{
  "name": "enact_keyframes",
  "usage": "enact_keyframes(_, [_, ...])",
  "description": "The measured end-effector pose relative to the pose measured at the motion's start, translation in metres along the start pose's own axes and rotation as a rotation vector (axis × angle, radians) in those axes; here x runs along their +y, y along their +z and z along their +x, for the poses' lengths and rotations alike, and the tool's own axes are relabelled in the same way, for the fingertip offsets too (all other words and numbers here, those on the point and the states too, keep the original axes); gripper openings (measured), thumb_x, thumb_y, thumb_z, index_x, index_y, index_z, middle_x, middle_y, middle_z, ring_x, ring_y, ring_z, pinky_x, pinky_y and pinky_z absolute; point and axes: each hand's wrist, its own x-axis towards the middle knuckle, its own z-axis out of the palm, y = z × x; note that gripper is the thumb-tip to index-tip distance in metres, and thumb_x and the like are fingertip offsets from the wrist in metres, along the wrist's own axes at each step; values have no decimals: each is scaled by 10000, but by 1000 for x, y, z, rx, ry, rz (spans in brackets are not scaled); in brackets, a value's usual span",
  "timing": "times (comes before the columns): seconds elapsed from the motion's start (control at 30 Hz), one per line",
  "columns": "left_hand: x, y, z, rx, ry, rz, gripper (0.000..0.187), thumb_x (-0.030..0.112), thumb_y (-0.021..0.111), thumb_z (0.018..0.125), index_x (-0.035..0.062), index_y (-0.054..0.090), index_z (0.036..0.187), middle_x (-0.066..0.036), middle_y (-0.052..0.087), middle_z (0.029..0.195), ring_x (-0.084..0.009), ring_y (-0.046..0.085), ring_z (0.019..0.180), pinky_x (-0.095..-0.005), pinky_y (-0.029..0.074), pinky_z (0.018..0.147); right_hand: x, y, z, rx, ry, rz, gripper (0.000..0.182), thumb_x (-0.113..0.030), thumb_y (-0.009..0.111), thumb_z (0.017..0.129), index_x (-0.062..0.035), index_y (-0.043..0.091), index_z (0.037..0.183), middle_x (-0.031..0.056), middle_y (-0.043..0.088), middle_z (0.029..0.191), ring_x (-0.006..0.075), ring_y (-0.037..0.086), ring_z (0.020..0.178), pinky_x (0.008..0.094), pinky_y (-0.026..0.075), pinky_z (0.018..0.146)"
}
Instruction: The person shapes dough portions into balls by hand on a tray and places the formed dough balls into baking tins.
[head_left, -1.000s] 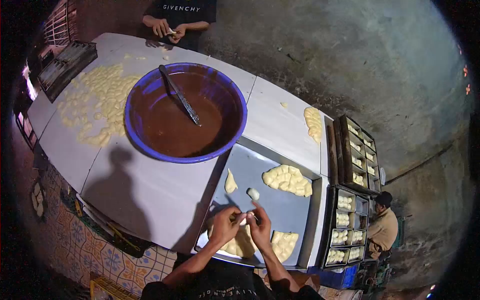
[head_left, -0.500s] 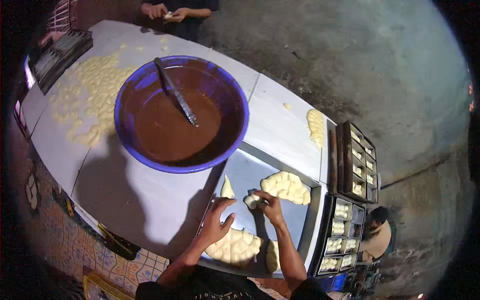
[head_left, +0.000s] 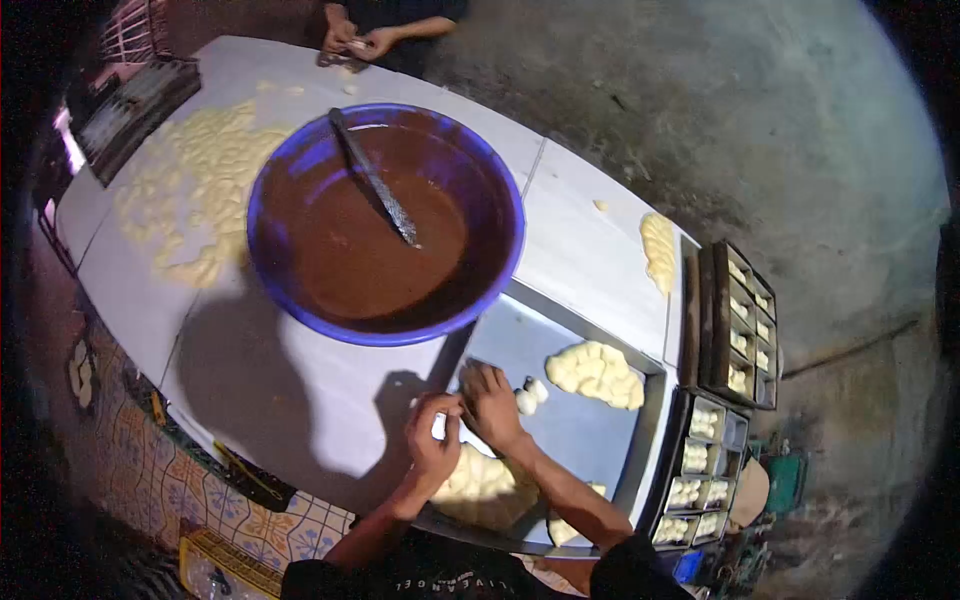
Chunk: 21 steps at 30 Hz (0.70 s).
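Note:
Both my hands meet over the left side of a metal tray [head_left: 590, 318]. The fingers of my left hand [head_left: 434, 432] are curled, with a small white patch showing between them; what they hold is too hidden to name. My right hand [head_left: 490, 405] touches it, fingers bent downward, their tips out of sight. Small dough pieces [head_left: 530, 396] lie just right of my right hand. One dough mass [head_left: 597, 374] rests at the tray's upper right, another [head_left: 482, 490] below my hands, and a smaller dough piece [head_left: 564, 530] by my right forearm.
A blue basin [head_left: 385, 338] of brown filling [head_left: 350, 250] holds a spatula [head_left: 375, 185]. Many dough pieces [head_left: 215, 150] lie at left, a dough strip [head_left: 658, 250] at right. Compartment trays [head_left: 740, 325] with dough stand beyond the table's right end. A co-worker's hands [head_left: 362, 42] are across the table.
My right hand has moved left, away from the small dough pieces, to meet my left hand. The pointed dough piece at the tray's left is no longer visible. The view has shifted slightly.

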Motion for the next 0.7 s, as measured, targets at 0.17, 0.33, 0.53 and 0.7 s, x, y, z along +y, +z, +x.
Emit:
enact_keyframes(0.17, [-15, -2, -3, -47, -64, -51, 79, 3, 597, 849, -8, 608, 926, -114, 622, 826, -230, 628, 738, -318, 490, 680, 3, 10, -55, 129, 694, 1324, 332, -103, 688, 813, 2, 608, 1118, 113, 551, 1098, 221, 558, 984, 334, 492, 804])
enact_keyframes(0.33, [12, -2, -8, -251, -224, -216, 257, 74, 598, 904, 7, 626, 1151, -118, 652, 958, -175, 630, 805, -297, 489, 725, -26, -90, -51, 214, 442, 872, 267, -82, 689, 840, -30, 680, 1101, 89, 522, 1144, 178, 547, 1085, 274, 499, 807])
enact_keyframes(0.53, [51, -3, -26, -287, -401, -347, 185, 157, 692, 870, -14, 690, 939, 13, 584, 731, -31, 475, 654, -217, 363, 544, -67, -91, -64, 380, 354, 646, 193, -121, 653, 882, -22, 699, 1041, 83, 561, 1045, 152, 579, 876, 277, 473, 757])
enact_keyframes(0.7, [46, -11, -32, -355, -497, -251, 166, 146, 748, 816, -18, 720, 811, -24, 686, 743, -54, 596, 706, -237, 467, 620, -77, -84, -48, 550, 352, 947, 429, -426, 496, 969, -32, 614, 1093, 170, 579, 1179, 291, 508, 1181, 412, 382, 976])
